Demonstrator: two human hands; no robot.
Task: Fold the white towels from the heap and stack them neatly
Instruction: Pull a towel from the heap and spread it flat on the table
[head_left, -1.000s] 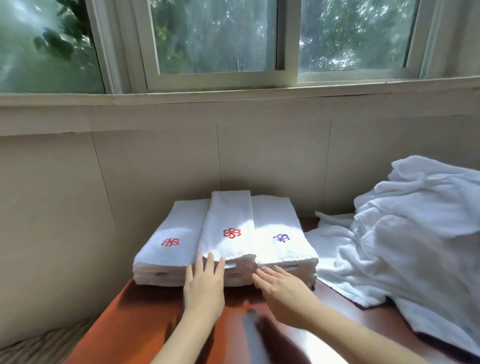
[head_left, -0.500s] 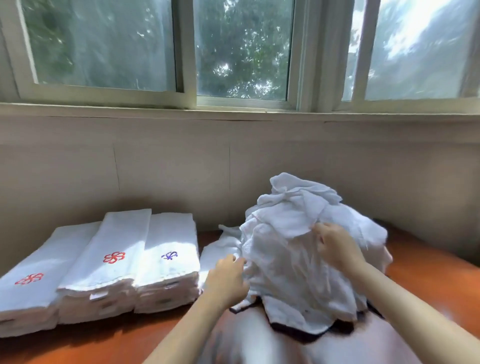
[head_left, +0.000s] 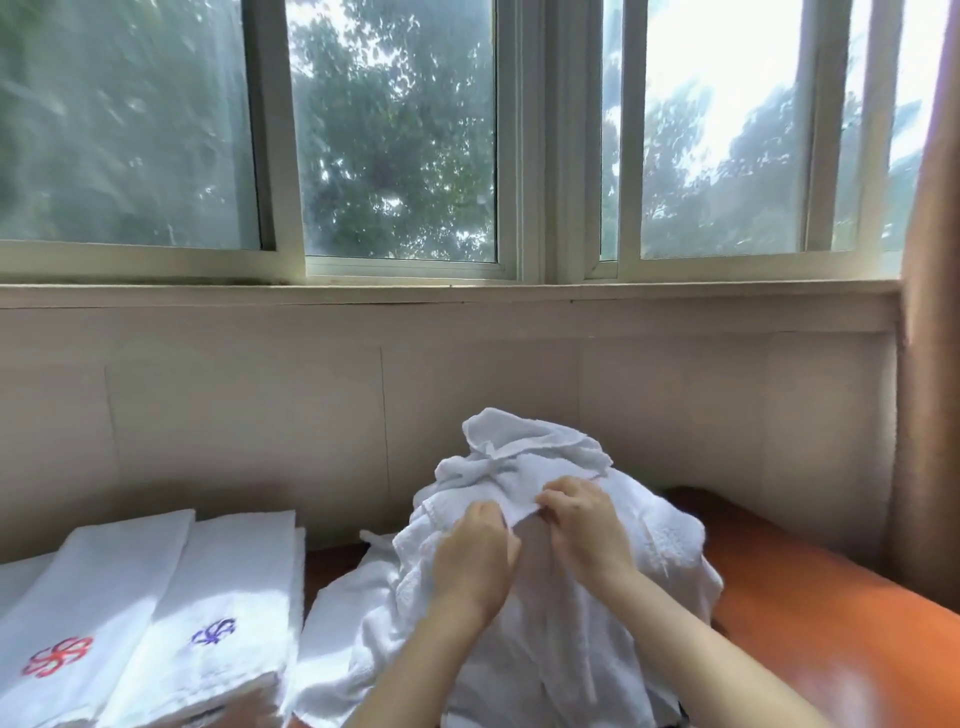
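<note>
A heap of crumpled white towels lies on the orange-brown table in front of me. My left hand and my right hand are side by side on top of the heap, and both pinch the edge of one white towel that rises out of it. At the lower left lie the stacks of folded white towels, one bearing a red flower mark, the other a purple one.
The orange-brown table extends to the right of the heap. A beige panelled wall and a window sill stand right behind the towels. A brown curtain hangs at the far right.
My hands left the folded stacks and moved right to the heap. They have since come together at its top and taken hold of one towel's edge. My view has swung right and up.
</note>
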